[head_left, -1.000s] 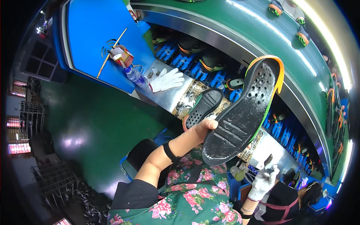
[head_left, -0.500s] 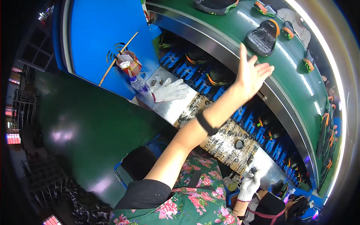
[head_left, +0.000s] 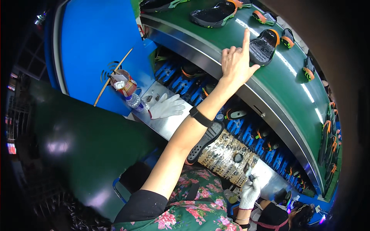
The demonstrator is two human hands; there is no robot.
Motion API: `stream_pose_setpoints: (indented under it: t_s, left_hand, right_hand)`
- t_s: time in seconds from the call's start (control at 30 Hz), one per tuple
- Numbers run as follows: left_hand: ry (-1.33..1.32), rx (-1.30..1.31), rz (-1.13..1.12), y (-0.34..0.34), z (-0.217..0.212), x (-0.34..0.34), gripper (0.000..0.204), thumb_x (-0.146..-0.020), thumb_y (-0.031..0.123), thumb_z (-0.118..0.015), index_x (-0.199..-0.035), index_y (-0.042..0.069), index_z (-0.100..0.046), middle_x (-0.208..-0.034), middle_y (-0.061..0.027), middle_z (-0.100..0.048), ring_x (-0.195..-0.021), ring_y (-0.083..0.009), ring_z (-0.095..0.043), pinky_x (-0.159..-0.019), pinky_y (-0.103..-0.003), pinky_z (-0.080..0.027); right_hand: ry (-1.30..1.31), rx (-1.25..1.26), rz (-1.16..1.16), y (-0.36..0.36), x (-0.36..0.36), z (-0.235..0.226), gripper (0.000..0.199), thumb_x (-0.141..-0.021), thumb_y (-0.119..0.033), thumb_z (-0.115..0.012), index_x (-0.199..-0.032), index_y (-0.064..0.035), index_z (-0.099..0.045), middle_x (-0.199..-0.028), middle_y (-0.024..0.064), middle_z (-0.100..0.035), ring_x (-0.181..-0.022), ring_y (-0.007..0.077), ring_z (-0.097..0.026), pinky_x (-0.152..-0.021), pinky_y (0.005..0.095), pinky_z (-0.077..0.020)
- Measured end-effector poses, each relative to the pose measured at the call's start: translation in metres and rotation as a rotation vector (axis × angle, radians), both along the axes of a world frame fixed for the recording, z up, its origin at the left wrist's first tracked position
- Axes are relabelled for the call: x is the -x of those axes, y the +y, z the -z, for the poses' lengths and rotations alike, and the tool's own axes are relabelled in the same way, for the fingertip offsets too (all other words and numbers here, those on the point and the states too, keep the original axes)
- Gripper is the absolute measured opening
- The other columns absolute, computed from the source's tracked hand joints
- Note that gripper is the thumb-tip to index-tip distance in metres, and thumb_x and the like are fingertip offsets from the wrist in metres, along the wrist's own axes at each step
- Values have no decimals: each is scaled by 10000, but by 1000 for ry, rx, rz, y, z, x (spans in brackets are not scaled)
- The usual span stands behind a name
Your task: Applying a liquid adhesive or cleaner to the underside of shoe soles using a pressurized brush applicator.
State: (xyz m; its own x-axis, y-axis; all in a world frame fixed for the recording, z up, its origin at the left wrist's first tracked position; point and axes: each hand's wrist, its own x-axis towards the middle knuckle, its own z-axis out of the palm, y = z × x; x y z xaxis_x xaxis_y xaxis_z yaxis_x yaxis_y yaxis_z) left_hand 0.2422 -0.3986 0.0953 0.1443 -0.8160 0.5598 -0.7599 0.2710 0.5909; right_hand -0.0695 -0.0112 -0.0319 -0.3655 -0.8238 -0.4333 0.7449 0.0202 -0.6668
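Observation:
My bare left hand reaches over the edge of the green conveyor belt. Its index finger points forward, the thumb sticks out and the other fingers are bent, with nothing held. Close beside it lies a black clog with an orange heel band; whether thumb and clog touch I cannot tell. Under my left forearm, a dark shoe piece with holes rests on the stained cardboard. My right hand, in a white knit glove, is closed at the cardboard's right end around a small dark thing, mostly hidden.
More black shoes with orange and green trim lie along the belt. Blue racks holding shoes sit below it. A white glove, a plastic bottle and a stick are at the left. Another person sits at lower right.
My left hand has turned from spread fingers to a pointing index finger beside the clog. The shoe piece with holes now shows on the cardboard under my forearm. My right hand stays at the cardboard's end.

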Motion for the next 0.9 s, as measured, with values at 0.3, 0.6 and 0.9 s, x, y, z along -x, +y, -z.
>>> stream_pose_setpoints:
  t_s: [0.3, 0.6, 0.9]
  left_hand:
    - [-16, 147, -404, -71, -6, -119, 750, -748, 469, -860, -1336, 59, -639, -1354, -321, -550, -1272, -484, -496, -1066, -571, -434]
    - [110, 43, -43, -141, 3, -180, 522, -858, 343, -781, -1285, 65, -668, -1272, -173, -703, -1169, -316, -668, -955, -428, -547]
    - [807, 396, 373, 45, 6, -160, 917, -669, 11, -940, -1457, 13, -470, -1328, -107, -528, -1236, -230, -587, -1079, -401, -515]
  right_hand:
    - [29, 51, 1, 11, 18, 0, 258, -987, 17, -602, -1244, 30, -607, -1222, 125, -668, -1097, 172, -659, -756, 199, -601]
    - [30, 68, -8, 14, 18, 1, 319, -980, 18, -612, -1299, 5, -591, -1255, 118, -669, -1086, 156, -666, -756, 198, -603]
    - [57, 0, 9, 6, 9, -1, 296, -961, 18, -628, -1256, 4, -615, -1226, 99, -674, -1047, 146, -669, -723, 200, -600]
